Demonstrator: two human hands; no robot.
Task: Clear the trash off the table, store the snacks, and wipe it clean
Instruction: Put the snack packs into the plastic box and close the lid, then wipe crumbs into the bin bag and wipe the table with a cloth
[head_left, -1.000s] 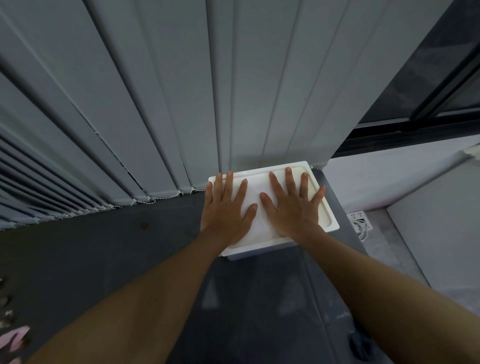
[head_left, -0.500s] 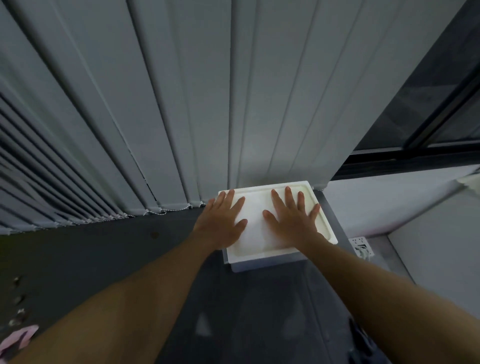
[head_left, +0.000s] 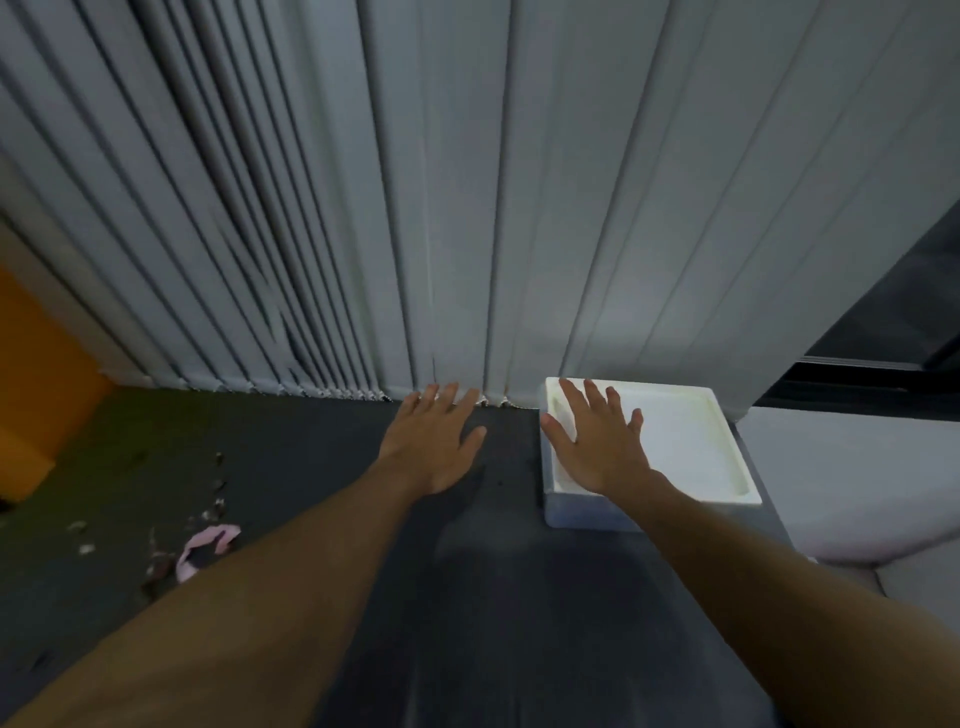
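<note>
A white lidded box (head_left: 691, 447) stands at the far right corner of the dark table (head_left: 322, 467). My right hand (head_left: 597, 441) is spread flat with straight fingers over the left part of the box lid. Left of the box, my left hand (head_left: 436, 441) hovers over the bare table with fingers straight and holds nothing. A pink wrapper (head_left: 205, 548) and several small scraps (head_left: 215, 499) lie on the table at the left.
Grey vertical blinds (head_left: 467, 208) hang right behind the table's far edge. An orange surface (head_left: 36, 395) shows at the far left. A dark window frame (head_left: 883, 353) and a pale ledge (head_left: 852, 467) lie to the right of the box.
Both hands were pressed flat on the box lid. My left hand has come off it to the left, my right hand has slid to the lid's left side, and the view has turned left.
</note>
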